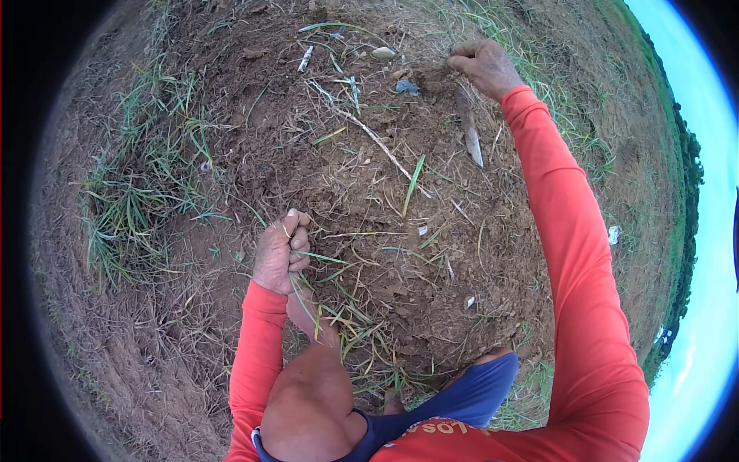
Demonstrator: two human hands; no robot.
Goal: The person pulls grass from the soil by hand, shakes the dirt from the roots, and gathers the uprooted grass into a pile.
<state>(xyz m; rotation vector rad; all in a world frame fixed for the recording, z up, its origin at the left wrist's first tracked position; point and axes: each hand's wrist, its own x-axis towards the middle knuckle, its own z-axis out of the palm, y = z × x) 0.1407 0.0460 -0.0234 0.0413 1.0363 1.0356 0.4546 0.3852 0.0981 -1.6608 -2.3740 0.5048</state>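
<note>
My left hand is closed round a few thin green grass blades, low over the soil in front of my bent knee. Some blades hang from the fist toward a loose heap of pulled grass near my feet. Farther forward, my right hand is pinched, fingertips right at the soil; I cannot make out what is between them. Just below that hand lies a long, pointed, blade-like piece, brown with a pale grey tip. A crumpled bluish scrap and a pale stone lie left of the right hand.
Bare brown soil carries dry straw and a long dry stalk. Thick grass tufts grow at left, more grass at right. Small white scraps are scattered about. My knee is close below the left hand.
</note>
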